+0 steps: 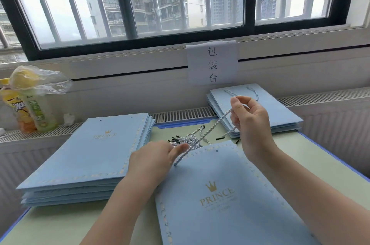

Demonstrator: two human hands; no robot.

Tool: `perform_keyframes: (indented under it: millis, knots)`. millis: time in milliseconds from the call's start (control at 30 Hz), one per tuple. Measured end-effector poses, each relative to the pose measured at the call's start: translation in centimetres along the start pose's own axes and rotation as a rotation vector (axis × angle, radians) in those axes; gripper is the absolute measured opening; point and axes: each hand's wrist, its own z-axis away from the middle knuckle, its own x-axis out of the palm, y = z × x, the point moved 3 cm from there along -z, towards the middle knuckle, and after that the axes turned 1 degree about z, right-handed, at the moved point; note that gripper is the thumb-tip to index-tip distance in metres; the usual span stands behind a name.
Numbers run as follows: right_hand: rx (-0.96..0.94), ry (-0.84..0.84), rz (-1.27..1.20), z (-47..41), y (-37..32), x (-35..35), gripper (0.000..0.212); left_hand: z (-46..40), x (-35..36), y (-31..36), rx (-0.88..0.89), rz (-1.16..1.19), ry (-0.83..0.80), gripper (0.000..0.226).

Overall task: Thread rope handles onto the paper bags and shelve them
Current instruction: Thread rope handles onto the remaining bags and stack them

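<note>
Right hand [248, 116] fingers pinch white-blue twisted rope handle [212, 127]; left hand [154, 156] fingers press flat light-blue paper bag [230, 194] on desk [60, 224].

Front bag [230, 194] cut off by btm edge; small print unreadable.

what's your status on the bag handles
Right hand pinches a rope up. Left hand rests by the bag hole. Rope runs to the left hole. Nothing in the way.
</note>
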Motion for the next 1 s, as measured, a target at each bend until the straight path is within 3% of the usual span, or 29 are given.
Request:
perform_keyframes:
  millis: [133,200,300,433,567,667,767,833,1000]
  knots:
    - [-0.011,-0.019,-0.017,-0.2,-0.1,0.0,0.014,-0.1,0.5,1.1,0.196,0.163,0.119,0.059]
    - [0.004,-0.055,0.013,-0.1,0.4,0.2,0.018,-0.2,1.4,2.1,0.342,0.356,0.077,0.038]
    - [-0.023,-0.035,0.08,-0.2,0.9,0.1,0.021,0.1,2.0,2.9,0.524,0.517,0.191,0.014]
    - [-0.149,0.009,0.263,-0.6,1.2,-0.6,0.019,0.7,0.5,2.9,0.513,0.885,0.204,0.019]
    - [-0.165,0.027,0.371,-0.7,1.5,-0.9,0.008,0.6,-0.7,2.3,0.421,1.003,0.211,0.028]
    - [-0.02,0.079,0.252,-1.2,1.8,-1.3,0.012,-0.4,0.6,1.1,0.232,0.754,0.095,0.023]
    - [0.174,0.061,-0.102,-1.2,1.7,-0.8,0.014,-0.2,1.5,0.9,0.188,0.379,-0.001,0.019]
    - [0.198,0.014,-0.236,-1.0,1.4,-0.3,0.014,0.3,1.9,1.5,0.162,0.227,-0.074,0.02]
    - [0.217,-0.121,-0.299,-0.8,1.7,0.0,0.011,0.4,1.9,2.0,0.16,0.11,-0.053,0.032]
